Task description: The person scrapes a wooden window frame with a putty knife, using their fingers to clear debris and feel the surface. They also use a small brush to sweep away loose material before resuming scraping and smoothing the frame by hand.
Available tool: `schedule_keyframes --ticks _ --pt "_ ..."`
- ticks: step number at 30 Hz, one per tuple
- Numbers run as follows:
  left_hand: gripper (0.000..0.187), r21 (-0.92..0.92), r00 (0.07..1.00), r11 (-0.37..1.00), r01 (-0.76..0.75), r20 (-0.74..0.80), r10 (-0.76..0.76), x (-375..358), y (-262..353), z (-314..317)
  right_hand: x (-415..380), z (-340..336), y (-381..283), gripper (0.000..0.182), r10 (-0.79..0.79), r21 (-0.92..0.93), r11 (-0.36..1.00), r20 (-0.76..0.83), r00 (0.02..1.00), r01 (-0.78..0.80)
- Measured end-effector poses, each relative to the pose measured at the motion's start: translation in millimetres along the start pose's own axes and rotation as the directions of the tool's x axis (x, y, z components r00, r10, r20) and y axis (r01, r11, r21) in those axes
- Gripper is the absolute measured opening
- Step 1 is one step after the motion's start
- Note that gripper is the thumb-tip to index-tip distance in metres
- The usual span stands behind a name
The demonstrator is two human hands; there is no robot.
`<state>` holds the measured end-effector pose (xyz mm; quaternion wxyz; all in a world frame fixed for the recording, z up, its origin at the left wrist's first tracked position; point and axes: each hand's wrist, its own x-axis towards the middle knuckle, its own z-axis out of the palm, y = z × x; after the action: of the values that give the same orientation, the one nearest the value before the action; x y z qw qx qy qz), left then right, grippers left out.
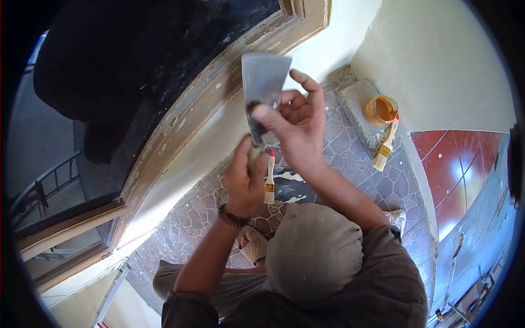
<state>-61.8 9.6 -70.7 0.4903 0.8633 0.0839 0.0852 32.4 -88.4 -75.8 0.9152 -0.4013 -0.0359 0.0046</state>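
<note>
A putty knife (266,74) with a wide metal blade points up in front of the wooden window frame. My left hand (244,177) is closed around its handle, low on the tool. My right hand (298,117) has its thumb on the lower part of the blade, with the other fingers curled and the index finger raised behind it. Both hands are slightly blurred. Just right of my left hand, a paintbrush (269,180) with a pale handle and red tip lies over a dark, white-smeared sheet (290,185).
An open jar (381,110) of orange-brown liquid stands on a rough block (356,101) at the right. Against the block leans a second paintbrush (387,145). The worn window frame (188,106) runs along the left. Red tiles (459,164) lie at the far right.
</note>
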Motion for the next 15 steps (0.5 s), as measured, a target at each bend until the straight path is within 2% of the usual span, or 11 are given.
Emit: schedule_keyframes --ticks 1,2,4,6,7,8,9,10,12,14,15 --pt "0.043 0.007 1.0 1.0 0.002 -0.003 -0.002 -9 -10 6 -1 -4 0 0.042 0.081 0.075 0.994 -0.057 0.995 -0.077" --pt "0.045 0.0 1.0 1.0 0.011 0.017 -0.011 -17 -23 12 -3 -14 6 0.042 0.087 0.082 0.993 -0.052 0.995 -0.083" --pt "0.048 -0.004 0.999 1.0 0.024 0.035 -0.024 -21 -29 24 -5 -37 25 0.03 0.345 0.003 0.938 0.106 0.932 -0.348" --pt "0.056 -0.106 0.979 0.975 0.196 0.074 -0.188 -9 -25 37 0 -39 28 0.023 0.31 -0.04 0.951 0.091 0.947 -0.307" --pt "0.058 -0.218 0.996 0.973 0.076 0.057 -0.065 1 -18 43 6 -33 18 0.021 0.275 0.046 0.96 0.048 0.96 -0.278" --pt "0.058 -0.215 0.996 0.974 0.075 0.059 -0.063 8 -14 43 12 -31 13 0.02 0.242 0.132 0.962 0.001 0.97 -0.241" --pt "0.057 -0.132 0.999 0.991 0.026 -0.023 -0.029 15 -11 41 21 -32 17 0.021 0.148 0.132 0.981 -0.018 0.989 -0.144" --pt "0.056 -0.045 0.995 0.999 -0.016 -0.103 0.011 21 -5 39 26 -34 15 0.021 0.148 0.134 0.98 -0.017 0.989 -0.145" --pt "0.046 -0.029 0.994 1.0 0.006 -0.109 -0.009 37 8 36 33 -37 8 0.024 0.215 -0.103 0.972 0.012 0.977 -0.213" --pt "0.039 -0.106 0.992 0.991 -0.086 -0.097 0.076 55 15 42 36 -30 12 0.026 0.166 -0.132 0.977 -0.016 0.986 -0.166" --pt "0.032 -0.15 0.984 0.982 -0.118 -0.152 0.095 63 23 50 38 -29 14 0.026 0.135 -0.111 0.984 -0.047 0.99 -0.14"
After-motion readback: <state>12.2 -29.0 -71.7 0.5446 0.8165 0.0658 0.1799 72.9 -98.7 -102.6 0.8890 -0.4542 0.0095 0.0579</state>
